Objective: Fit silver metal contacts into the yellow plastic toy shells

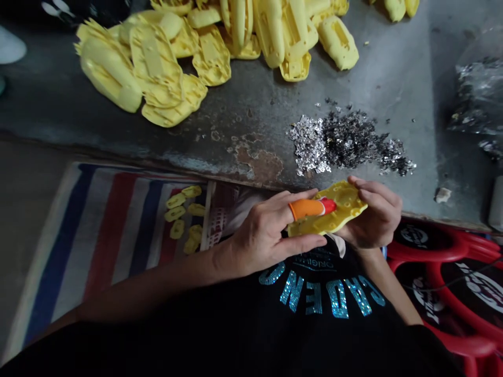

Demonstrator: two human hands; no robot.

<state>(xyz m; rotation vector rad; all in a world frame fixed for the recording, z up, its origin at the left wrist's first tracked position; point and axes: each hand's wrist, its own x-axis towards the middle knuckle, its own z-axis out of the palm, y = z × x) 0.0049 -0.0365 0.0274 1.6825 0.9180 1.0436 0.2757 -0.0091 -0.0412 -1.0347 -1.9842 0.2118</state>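
Both my hands hold one flat yellow plastic part [338, 208] just in front of the table's near edge. My right hand [375, 214] grips its right end, fingers curled over the top. My left hand [275, 230] supports the left end from beside and below; an orange finger cot with a red tip [310, 208] covers one of its fingers, which lies pressed on the part's face. A heap of small silver and dark metal pieces [346, 141] lies on the table right behind the part.
A large pile of yellow plastic shells [188, 52] fills the far side of the worn grey table [243, 120]. Several small yellow parts [183, 214] lie on a striped bag below left. A clear bag of metal pieces [477, 94] sits right; red-and-black items [451, 272] lie lower right.
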